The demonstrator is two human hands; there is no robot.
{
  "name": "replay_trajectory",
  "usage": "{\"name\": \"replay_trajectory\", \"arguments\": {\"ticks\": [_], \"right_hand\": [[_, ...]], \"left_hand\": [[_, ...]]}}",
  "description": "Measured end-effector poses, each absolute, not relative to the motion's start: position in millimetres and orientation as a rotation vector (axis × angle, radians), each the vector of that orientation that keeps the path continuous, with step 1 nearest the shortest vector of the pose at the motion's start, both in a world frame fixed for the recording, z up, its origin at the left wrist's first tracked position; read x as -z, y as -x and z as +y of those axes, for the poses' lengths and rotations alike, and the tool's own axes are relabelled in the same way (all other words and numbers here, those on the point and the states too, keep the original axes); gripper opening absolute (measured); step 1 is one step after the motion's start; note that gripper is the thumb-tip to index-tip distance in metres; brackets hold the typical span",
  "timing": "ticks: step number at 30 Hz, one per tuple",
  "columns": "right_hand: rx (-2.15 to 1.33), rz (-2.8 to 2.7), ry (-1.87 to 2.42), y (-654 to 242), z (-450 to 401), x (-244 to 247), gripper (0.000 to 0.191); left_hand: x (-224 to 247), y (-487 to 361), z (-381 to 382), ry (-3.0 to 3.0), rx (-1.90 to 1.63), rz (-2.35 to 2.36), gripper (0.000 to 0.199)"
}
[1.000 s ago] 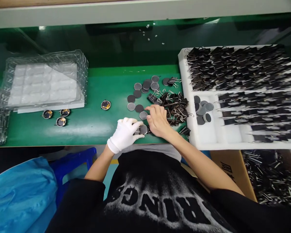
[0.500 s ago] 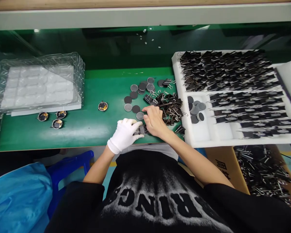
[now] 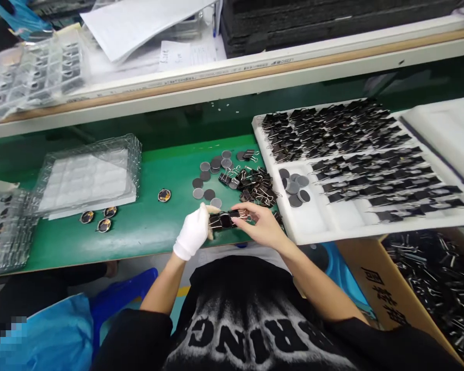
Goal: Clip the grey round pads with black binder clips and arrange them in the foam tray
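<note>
My left hand [image 3: 194,230], in a white glove, is closed on the left end of a clipped assembly [image 3: 226,220]: a dark round piece with black binder clips on both sides. Bare, my right hand [image 3: 261,222] pinches its right end. The assembly lies level between the hands, near the front edge of the green table [image 3: 150,232]. Just beyond it is a pile of black binder clips [image 3: 257,185], with several grey discs [image 3: 204,175] to the left of the pile. Some fingertips are hidden behind the assembly.
A white foam tray [image 3: 305,229] at the right holds rows of clipped pieces and loose discs. Clear plastic trays [image 3: 88,175] and several small round watch-like parts [image 3: 104,225] are at the left. A cardboard box [image 3: 386,288] of clips stands below right. A shelf [image 3: 216,77] spans the back.
The view has tilted up and shows the shelf. Both hands now hold the assembly clear of the fingers' cover, where earlier it was mostly hidden low between them.
</note>
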State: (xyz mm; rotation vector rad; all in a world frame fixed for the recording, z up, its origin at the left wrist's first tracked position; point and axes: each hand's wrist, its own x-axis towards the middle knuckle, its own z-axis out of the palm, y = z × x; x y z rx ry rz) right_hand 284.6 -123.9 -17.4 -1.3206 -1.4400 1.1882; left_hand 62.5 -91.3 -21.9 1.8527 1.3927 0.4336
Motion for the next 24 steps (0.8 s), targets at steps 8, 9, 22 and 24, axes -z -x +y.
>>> {"name": "replay_trajectory", "arguments": {"ticks": [8,9,22,24], "right_hand": [[-1.255,-1.174,1.392,-296.3,-150.3,23.5,0.028],[-1.213,-1.233,1.395,-301.7,-155.1,21.5,0.027],[-0.320,-1.800,1.669,-482.8,-205.8,-8.5,0.031],[-0.078,-1.640,1.838,-506.1,-204.8,-2.0,0.037]], "left_hand": [[23.7,-92.5,-84.1,-2.767,-0.270,1.313,0.033],[22.2,-96.3,-84.2,-2.809,-0.266,1.280,0.032],[-1.4,-263.0,-102.9,-2.828,-0.368,0.767,0.043],[-2.9,-302.3,-101.4,-2.883,-0.359,0.801,0.043]]}}
